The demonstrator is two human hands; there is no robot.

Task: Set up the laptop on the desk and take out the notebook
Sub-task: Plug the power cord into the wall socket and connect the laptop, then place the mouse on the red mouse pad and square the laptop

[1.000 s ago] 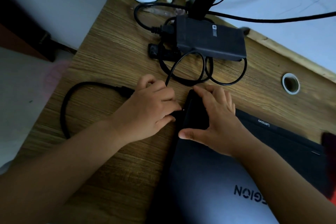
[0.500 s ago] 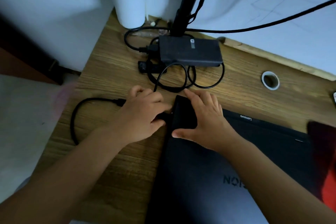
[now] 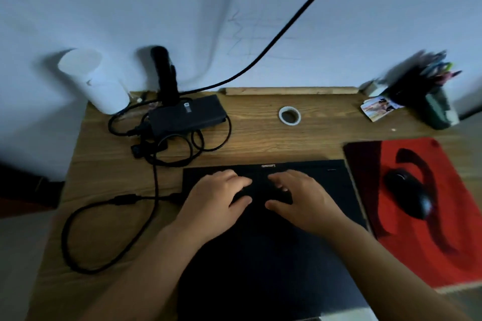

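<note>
While the laptop [image 3: 268, 237] lies shut on the table [image 3: 250, 135], cable [image 3: 125, 199] at its left edge, left hand [image 3: 216, 200] and right hand [image 3: 300, 198] rest spread on the lid, gripping nothing; likely next: lift lid; notebook unseen

A home study corner is suggested: a wooden table [image 3: 260, 135] set against a white wall, with a closed laptop [image 3: 260, 255], mouse [image 3: 408, 195], pen holder [image 3: 435, 109] and charger brick [image 3: 186, 113].
</note>
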